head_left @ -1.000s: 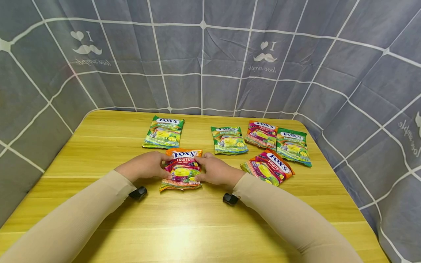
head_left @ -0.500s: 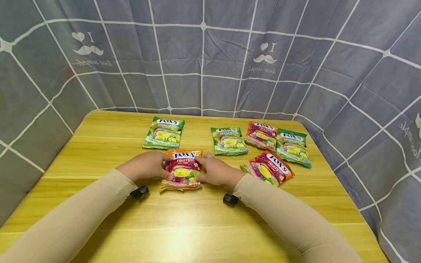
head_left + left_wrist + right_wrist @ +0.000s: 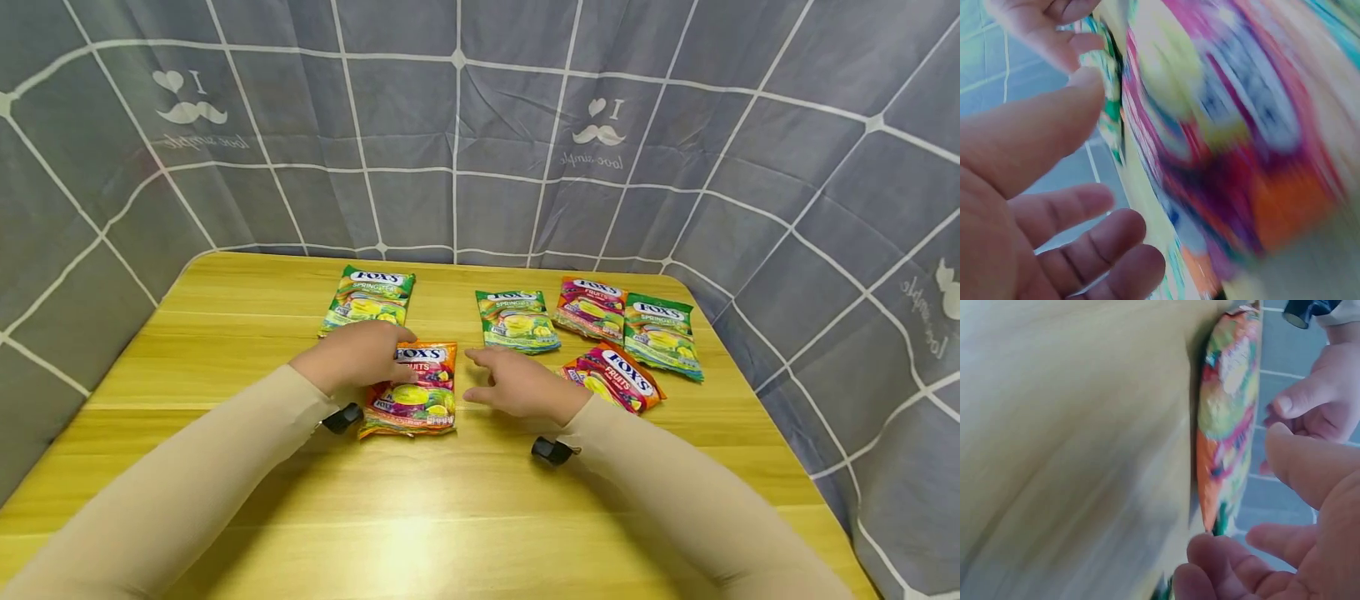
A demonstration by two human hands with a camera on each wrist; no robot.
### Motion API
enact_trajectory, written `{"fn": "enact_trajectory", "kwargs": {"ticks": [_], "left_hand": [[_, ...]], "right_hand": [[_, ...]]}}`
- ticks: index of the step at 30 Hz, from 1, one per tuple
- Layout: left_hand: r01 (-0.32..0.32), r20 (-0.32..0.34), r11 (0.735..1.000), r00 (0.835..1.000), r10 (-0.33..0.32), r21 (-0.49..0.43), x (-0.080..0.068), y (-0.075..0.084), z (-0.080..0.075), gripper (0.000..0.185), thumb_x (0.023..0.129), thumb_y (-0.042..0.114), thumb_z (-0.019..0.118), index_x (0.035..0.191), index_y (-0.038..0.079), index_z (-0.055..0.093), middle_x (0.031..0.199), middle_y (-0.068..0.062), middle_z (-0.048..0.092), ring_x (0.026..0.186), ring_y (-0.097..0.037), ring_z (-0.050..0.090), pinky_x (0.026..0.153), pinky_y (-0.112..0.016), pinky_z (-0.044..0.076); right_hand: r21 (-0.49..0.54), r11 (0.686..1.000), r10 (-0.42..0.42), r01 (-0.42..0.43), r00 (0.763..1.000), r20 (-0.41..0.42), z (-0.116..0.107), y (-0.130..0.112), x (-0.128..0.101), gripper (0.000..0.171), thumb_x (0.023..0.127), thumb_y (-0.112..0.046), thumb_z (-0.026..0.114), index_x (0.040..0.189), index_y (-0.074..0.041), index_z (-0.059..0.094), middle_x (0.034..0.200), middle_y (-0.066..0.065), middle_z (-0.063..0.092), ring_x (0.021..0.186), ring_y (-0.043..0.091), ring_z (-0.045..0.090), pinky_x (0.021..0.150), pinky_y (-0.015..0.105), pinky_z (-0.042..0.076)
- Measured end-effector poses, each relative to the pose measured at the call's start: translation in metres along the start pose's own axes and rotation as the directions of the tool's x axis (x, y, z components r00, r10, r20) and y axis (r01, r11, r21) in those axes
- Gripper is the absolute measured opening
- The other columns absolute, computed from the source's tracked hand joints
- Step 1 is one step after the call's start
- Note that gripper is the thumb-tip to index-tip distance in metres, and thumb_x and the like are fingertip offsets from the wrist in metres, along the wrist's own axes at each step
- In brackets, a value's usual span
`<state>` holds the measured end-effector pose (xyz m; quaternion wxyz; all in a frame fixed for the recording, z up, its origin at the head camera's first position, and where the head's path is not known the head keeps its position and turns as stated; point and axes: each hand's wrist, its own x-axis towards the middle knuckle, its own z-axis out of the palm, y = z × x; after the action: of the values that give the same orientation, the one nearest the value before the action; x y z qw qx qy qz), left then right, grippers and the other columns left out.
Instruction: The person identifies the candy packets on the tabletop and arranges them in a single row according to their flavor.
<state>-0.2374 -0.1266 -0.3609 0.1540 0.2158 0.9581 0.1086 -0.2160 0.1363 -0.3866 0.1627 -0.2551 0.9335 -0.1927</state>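
Observation:
An orange-and-purple FOX'S Fruits candy bag (image 3: 416,402) lies face up near the middle of the table. My left hand (image 3: 358,357) hovers over its upper left side with thumb and fingers spread. In the left wrist view, these fingers (image 3: 1094,244) hold nothing and the bag is blurred. To the bag's right, my right hand (image 3: 521,385) stands apart from it, fingers loosely parted and holding nothing. The right wrist view shows the bag (image 3: 1225,412) edge-on beyond that hand. A green Spring Tea candy bag (image 3: 369,298) lies just behind my left hand, partly covered by it.
At the back right lie two more green candy bags (image 3: 516,320) (image 3: 662,335) and two purple ones (image 3: 591,308) (image 3: 617,379); my right hand is near the closest purple one. A grey checked curtain (image 3: 405,125) surrounds the wooden table (image 3: 450,533).
Both hands have released the front Fruits bag. The left has risen over its upper left corner, and the right has drawn away to the right. The bag lies in about the same place.

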Motion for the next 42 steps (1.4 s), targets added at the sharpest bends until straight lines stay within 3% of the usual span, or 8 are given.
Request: {"fn": "enact_trajectory", "kwargs": {"ticks": [3,8,12,23,29,33,35,42], "left_hand": [[-0.04,-0.01,0.999,0.999,0.04,0.001,0.011,0.017,0.001,0.07,0.096,0.047,0.075,0.153,0.012,0.056,0.148,-0.013,0.063,0.134,-0.036,0.062,0.112,-0.056,0.05],[-0.127,-0.001,0.992,0.992,0.127,-0.006,0.03,0.046,0.006,0.076,0.098,0.05,0.073,0.16,0.014,0.047,0.156,-0.016,0.055,0.14,-0.035,0.057,0.115,-0.053,0.049],[-0.18,0.024,0.984,0.983,0.18,-0.008,0.046,0.062,0.013,0.081,0.099,0.052,0.07,0.164,0.016,0.039,0.161,-0.014,0.049,0.145,-0.033,0.053,0.118,-0.05,0.046],[-0.298,0.068,0.954,0.951,0.3,-0.046,0.087,0.114,0.027,0.08,0.102,0.054,0.065,0.166,0.015,0.036,0.168,-0.008,0.043,0.156,-0.028,0.039,0.128,-0.046,0.034],[-0.345,0.074,0.937,0.935,0.348,-0.048,0.102,0.141,0.034,0.079,0.103,0.055,0.062,0.166,0.016,0.035,0.169,-0.005,0.041,0.157,-0.026,0.038,0.128,-0.043,0.033],[-0.353,0.088,0.935,0.931,0.354,-0.037,0.109,0.152,0.038,0.079,0.104,0.054,0.061,0.166,0.015,0.035,0.168,-0.005,0.042,0.156,-0.025,0.039,0.129,-0.041,0.033],[-0.353,0.092,0.935,0.931,0.354,-0.027,0.112,0.156,0.041,0.078,0.104,0.055,0.061,0.166,0.015,0.035,0.168,-0.005,0.043,0.156,-0.025,0.04,0.128,-0.04,0.034],[-0.346,0.114,0.936,0.93,0.351,-0.057,0.122,0.167,0.052,0.081,0.102,0.056,0.063,0.166,0.014,0.036,0.165,-0.006,0.047,0.153,-0.025,0.044,0.127,-0.038,0.036]], "right_hand": [[0.01,0.999,0.03,-0.03,0.998,-0.052,-0.008,0.007,-0.011,0.07,0.102,-0.036,0.071,0.16,-0.007,0.046,0.156,0.016,0.053,0.114,0.024,0.067,0.103,0.045,0.056],[-0.011,0.993,0.112,-0.114,0.988,-0.108,-0.017,0.021,-0.033,0.07,0.102,-0.039,0.071,0.16,-0.01,0.046,0.161,0.019,0.047,0.142,0.037,0.053,0.117,0.056,0.046],[-0.047,0.985,0.156,-0.164,0.978,-0.14,-0.018,0.036,-0.05,0.074,0.101,-0.043,0.071,0.161,-0.009,0.044,0.161,0.021,0.045,0.151,0.042,0.041,0.121,0.06,0.04],[-0.129,0.954,0.233,-0.271,0.94,-0.249,-0.021,0.078,-0.094,0.076,0.101,-0.042,0.07,0.16,-0.003,0.044,0.155,0.026,0.048,0.144,0.046,0.042,0.117,0.063,0.04],[-0.173,0.905,0.333,-0.39,0.899,-0.283,-0.024,0.09,-0.11,0.081,0.1,-0.047,0.071,0.158,0.002,0.044,0.124,0.027,0.06,0.115,0.039,0.05,0.095,0.051,0.049],[-0.207,0.859,0.404,-0.468,0.869,-0.286,-0.026,0.095,-0.116,0.088,0.098,-0.055,0.069,0.157,0.005,0.043,0.131,0.033,0.061,0.119,0.044,0.053,0.101,0.057,0.051],[-0.232,0.837,0.435,-0.496,0.86,-0.266,-0.027,0.098,-0.119,0.09,0.098,-0.058,0.067,0.157,0.006,0.043,0.127,0.033,0.064,0.114,0.043,0.058,0.096,0.057,0.054],[-0.24,0.801,0.541,-0.548,0.835,-0.101,-0.031,0.106,-0.124,0.103,0.098,-0.068,0.06,0.162,0.006,0.03,0.134,0.033,0.066,0.11,0.046,0.07,0.083,0.057,0.059]]}}
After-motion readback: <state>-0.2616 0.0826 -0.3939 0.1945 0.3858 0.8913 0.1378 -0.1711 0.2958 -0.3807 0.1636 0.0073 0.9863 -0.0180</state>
